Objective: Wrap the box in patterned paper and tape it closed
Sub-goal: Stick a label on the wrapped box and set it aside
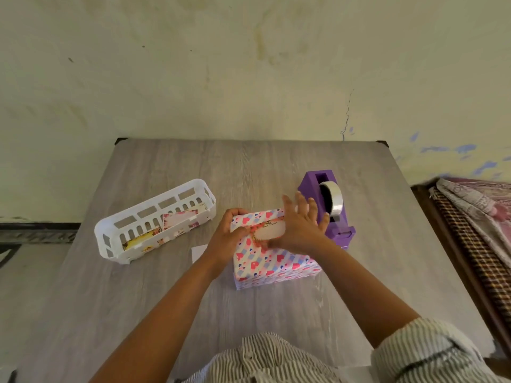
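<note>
The box [272,252], already covered in paper patterned with pink and blue hearts, sits near the middle of the grey worktop [154,305], just in front of the purple tape dispenser [329,208]. Both forearms reach forward from the striped sleeves [425,352] and meet over its top. The left hand [229,233] curls around the box's far left corner — fingers over the top edge, thumb on the upper face — so its grip holds the box itself. The right hand [300,226] lies palm-down with fingers spread and nearly straight, pointing away from the person; it clasps nothing and presses a white floral-bordered label [266,230] flat onto the top of the box. A white slotted basket [154,219] holding more cards stands to the left, apart from the box. A small white slip [199,252] lies on the worktop beside the left wrist.
</note>
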